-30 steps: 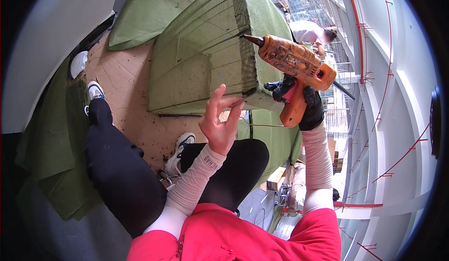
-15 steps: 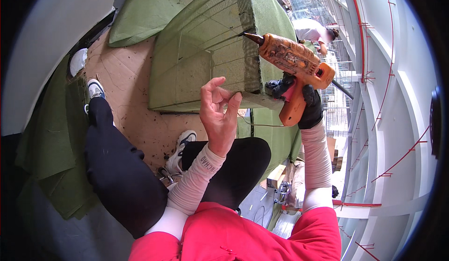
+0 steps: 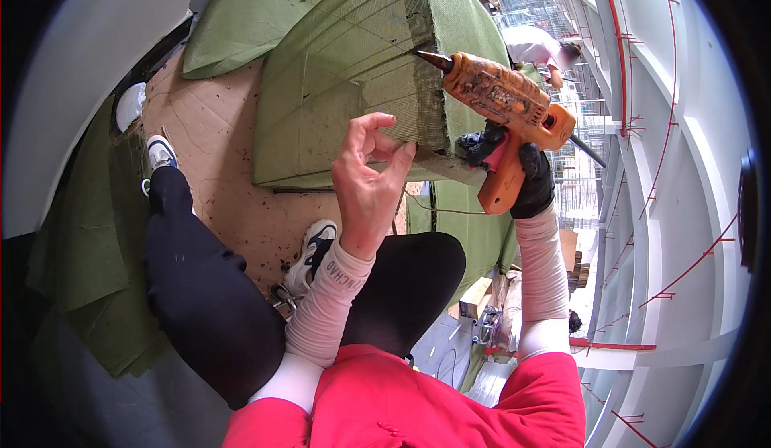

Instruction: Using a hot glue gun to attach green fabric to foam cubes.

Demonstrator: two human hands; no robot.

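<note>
My right hand (image 3: 536,187), in a black glove, grips an orange hot glue gun (image 3: 502,94) caked with dark residue. Its dark nozzle (image 3: 434,61) points left, in front of the edge of a large block covered in green mesh fabric (image 3: 317,114); I cannot tell whether the tip touches it. Bare and holding nothing visible, my left hand (image 3: 369,183) is raised before the block's lower corner. Its fingers are loosely bent and the thumb stands apart from them. A dark seam (image 3: 438,86) runs down the block's edge, and dark lines cross the mesh.
A second green-covered piece (image 3: 249,22) lies at the far left, and green sheets (image 3: 88,263) hang at the left. Brown board (image 3: 213,126) with dark crumbs covers the floor. A thin cord (image 3: 450,210) trails below the glue gun. Another person (image 3: 534,50) bends over at the far right.
My left hand has shifted slightly left, with its fingers a little higher. The glue gun has barely moved, its nozzle tilting up slightly.
</note>
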